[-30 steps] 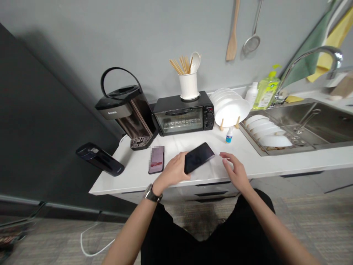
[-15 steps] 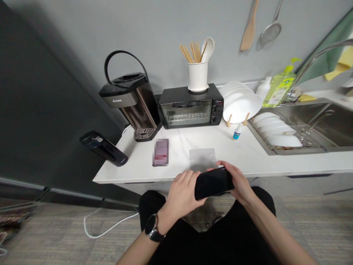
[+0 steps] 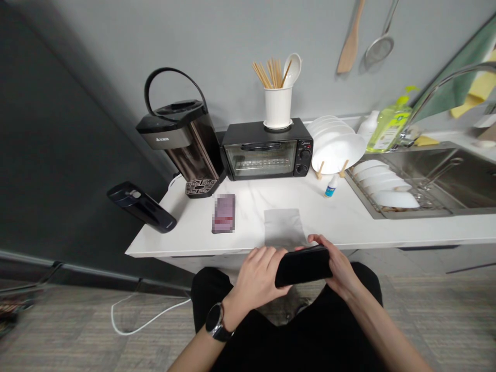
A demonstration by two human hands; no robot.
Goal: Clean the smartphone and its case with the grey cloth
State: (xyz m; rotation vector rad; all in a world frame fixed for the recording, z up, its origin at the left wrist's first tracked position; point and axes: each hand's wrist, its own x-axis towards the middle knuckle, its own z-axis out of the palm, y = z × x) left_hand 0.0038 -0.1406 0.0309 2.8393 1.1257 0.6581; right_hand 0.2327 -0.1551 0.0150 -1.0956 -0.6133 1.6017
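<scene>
A black smartphone [image 3: 303,266], its dark face up, is held lengthwise between both hands just in front of the counter edge. My left hand [image 3: 259,275], with a watch on its wrist, wraps around the phone's left end. At the other end my right hand [image 3: 341,268] grips it, fingers behind the top edge. A thin grey cloth [image 3: 284,226] lies flat on the counter right beyond the phone. Farther back stands a small white bottle [image 3: 330,187] with a blue label. To the left lies a flat purple item [image 3: 223,213], blurred by pixelation.
On the white counter [image 3: 248,192] stand a hot-water dispenser [image 3: 194,144], a toaster oven [image 3: 267,152] topped by a utensil cup [image 3: 278,106], and a dark thermos [image 3: 141,206] at the left edge. Plates [image 3: 341,152] in a rack and a sink [image 3: 457,181] with dishes are on the right.
Both hands have lowered the phone slightly toward my body, so more of the grey cloth shows. The view has shifted a little. The grip on the phone is the same.
</scene>
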